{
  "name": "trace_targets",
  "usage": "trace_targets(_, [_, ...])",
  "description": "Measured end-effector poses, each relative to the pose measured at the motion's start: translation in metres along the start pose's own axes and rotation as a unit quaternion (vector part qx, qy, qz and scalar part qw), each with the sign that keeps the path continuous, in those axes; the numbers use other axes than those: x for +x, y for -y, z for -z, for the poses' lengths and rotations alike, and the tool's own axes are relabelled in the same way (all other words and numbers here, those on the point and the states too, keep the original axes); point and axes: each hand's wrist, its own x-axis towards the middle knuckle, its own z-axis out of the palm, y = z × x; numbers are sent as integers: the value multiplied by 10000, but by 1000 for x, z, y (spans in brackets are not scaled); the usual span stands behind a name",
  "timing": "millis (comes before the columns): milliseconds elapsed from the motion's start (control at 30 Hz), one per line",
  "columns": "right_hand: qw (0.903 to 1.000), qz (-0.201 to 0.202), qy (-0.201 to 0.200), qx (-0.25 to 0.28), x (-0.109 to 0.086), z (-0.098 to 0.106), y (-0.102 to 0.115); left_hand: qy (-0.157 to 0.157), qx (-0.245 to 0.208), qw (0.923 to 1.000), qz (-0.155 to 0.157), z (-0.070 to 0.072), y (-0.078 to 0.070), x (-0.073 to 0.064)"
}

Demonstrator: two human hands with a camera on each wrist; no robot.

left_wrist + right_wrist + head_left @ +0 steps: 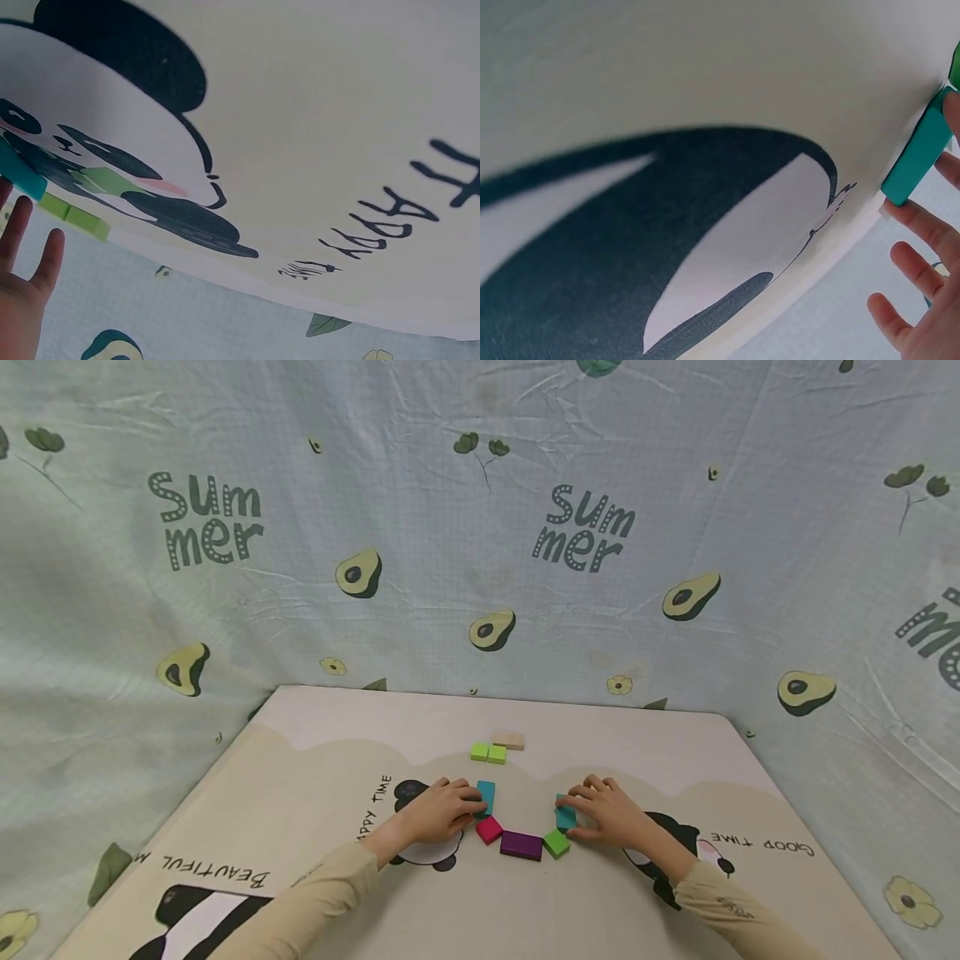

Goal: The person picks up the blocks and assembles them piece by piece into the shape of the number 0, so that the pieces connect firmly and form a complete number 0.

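Facing each other across a shallow curve of blocks, two hands are busy at the middle of the table [600,902]. The right hand [611,814] pinches the right blue block [567,817] end to end, its thumb at the near end and a finger at the far end, the other fingers spread loosely. The left hand [438,814] is partly open with bent fingers, touching the left side of the left blue block [486,793]; I can't tell whether it really grips it.

Between the two blue blocks, on the near side, the curve runs on: a red block [489,830] just beside the near end of the left blue one, then a long purple block [521,845], then a green block [557,843] close by the right blue one. Farther off, past the hands, two lime cubes [488,753] sit side by side, with a plain wooden block [510,741] just behind the right one. A printed panda [427,853] shows under the left hand, and an avocado-patterned cloth [420,510] hangs beyond the far edge.
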Motion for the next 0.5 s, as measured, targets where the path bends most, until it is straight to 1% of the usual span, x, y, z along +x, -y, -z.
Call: trace_targets(500, [10000, -49, -41, 39, -1, 1, 3, 4, -3, 10000, 35, -2, -1, -1])
